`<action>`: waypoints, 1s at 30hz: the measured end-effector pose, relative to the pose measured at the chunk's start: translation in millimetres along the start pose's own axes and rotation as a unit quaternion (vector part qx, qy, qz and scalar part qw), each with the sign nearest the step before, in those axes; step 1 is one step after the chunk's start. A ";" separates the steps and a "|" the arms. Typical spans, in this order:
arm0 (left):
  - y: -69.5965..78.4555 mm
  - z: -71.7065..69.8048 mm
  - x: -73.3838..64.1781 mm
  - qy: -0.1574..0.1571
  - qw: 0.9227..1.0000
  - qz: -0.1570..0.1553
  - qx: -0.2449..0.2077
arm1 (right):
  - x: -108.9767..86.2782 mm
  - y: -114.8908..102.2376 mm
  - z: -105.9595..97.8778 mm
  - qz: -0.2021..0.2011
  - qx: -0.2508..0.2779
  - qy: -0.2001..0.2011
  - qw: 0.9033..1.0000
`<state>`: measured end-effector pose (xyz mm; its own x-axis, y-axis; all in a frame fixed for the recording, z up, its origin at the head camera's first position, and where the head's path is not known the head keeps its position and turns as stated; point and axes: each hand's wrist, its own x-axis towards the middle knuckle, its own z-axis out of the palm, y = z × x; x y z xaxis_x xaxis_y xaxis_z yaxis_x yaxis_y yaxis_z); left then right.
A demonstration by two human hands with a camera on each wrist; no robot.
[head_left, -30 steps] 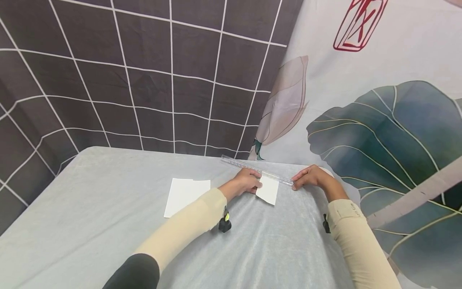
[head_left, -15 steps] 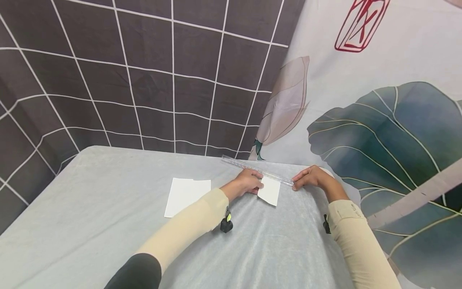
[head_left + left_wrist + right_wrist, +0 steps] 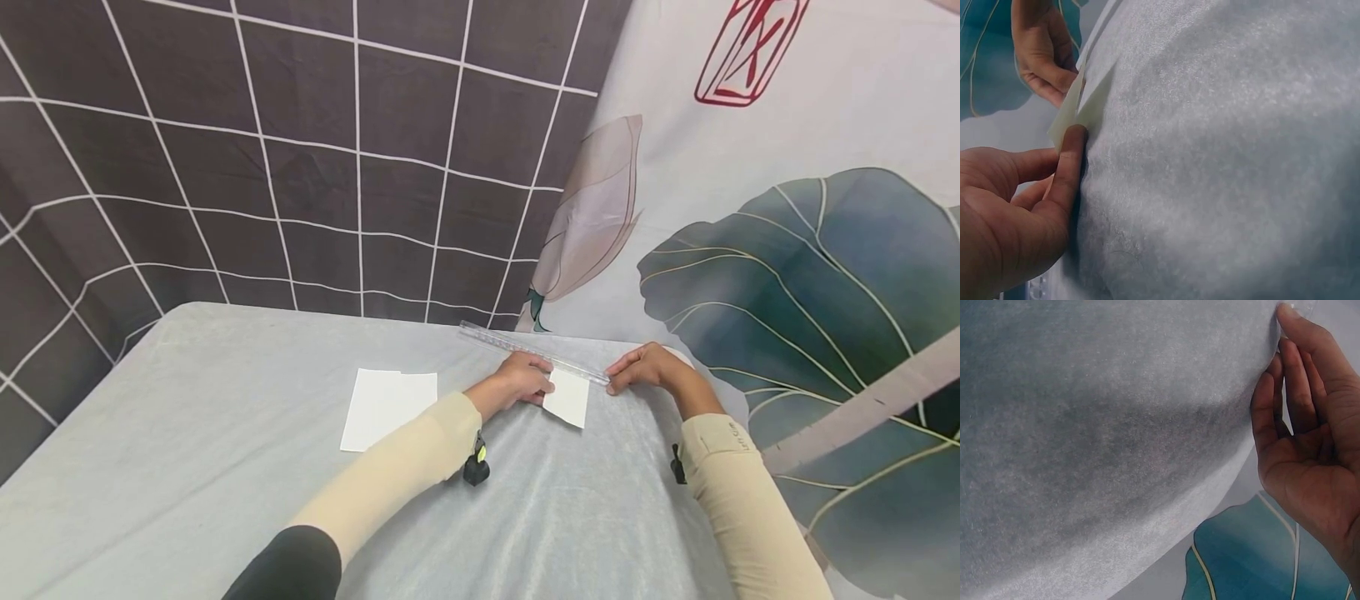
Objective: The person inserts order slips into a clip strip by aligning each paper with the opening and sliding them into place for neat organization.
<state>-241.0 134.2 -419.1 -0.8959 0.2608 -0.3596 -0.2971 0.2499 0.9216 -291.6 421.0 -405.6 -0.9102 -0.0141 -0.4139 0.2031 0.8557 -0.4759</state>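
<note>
In the head view, the left hand (image 3: 525, 379) pinches the left edge of a small white paper (image 3: 567, 400), which lies over the pale grey cloth (image 3: 187, 433) near the far edge of the table. A clear ruler (image 3: 498, 337) runs slantwise along the paper's far side, its left end reaching out toward the dark grid curtain (image 3: 397, 208). The right hand (image 3: 648, 368) holds the ruler's right end between thumb and fingertips, just beside the paper. A larger white sheet (image 3: 386, 408), with a small step in its far edge, lies flat to the left, partly behind the left forearm's beige sleeve (image 3: 420, 450).

In the left wrist view, the small white paper shows two flaps standing apart in a narrow V, with the left hand's thumb and a finger closed on its near end. The right hand is beyond it, fingers bent inward.

In the right wrist view, the right hand's thumb meets a finger at the cloth's edge; the bit of clear plastic at the thumb tip is probably the ruler, though it is mostly cut off.
</note>
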 end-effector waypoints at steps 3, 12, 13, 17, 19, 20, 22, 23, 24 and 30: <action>0.1 1.6 0.1 -0.001 1.000 0.002 -0.002 | 0.4 0.1 -0.9 0.000 0.000 0.000 1.000; -4.3 2.6 5.5 -0.028 0.999 0.008 -0.022 | -0.7 1.4 -1.3 -0.005 0.000 -0.001 1.000; -4.7 2.5 5.9 -0.029 0.999 0.008 -0.024 | -1.0 1.4 -1.3 -0.006 0.000 -0.001 1.000; -4.9 2.4 6.0 -0.032 0.999 0.008 -0.028 | -1.8 0.6 -1.7 -0.008 -0.003 0.002 1.000; -4.8 2.8 6.0 -0.033 0.999 0.007 -0.028 | -2.3 0.1 -1.9 -0.006 -0.004 0.002 1.000; -4.6 3.0 6.0 -0.034 0.999 0.006 -0.030 | -2.3 0.2 -2.5 -0.008 -0.005 -0.001 1.000; -4.4 3.9 6.5 -0.036 0.999 0.005 -0.030 | -2.3 0.5 -3.2 -0.007 -0.007 -0.001 1.000; -4.4 4.5 6.8 -0.038 0.999 0.005 -0.033 | -2.0 0.6 -3.3 -0.005 -0.005 0.000 1.000; -4.3 5.1 7.1 -0.039 0.999 0.004 -0.035 | -1.9 0.9 -3.7 -0.007 -0.007 -0.002 1.000; -6.0 8.9 9.4 -0.047 0.998 0.006 -0.041 | -0.8 0.7 -3.0 -0.004 -0.005 0.000 1.000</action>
<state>-244.7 143.4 -429.2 -0.8660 0.3506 -0.3565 -0.3158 0.1693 0.9336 -291.9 423.2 -403.2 -0.9113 -0.0208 -0.4112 0.1928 0.8609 -0.4708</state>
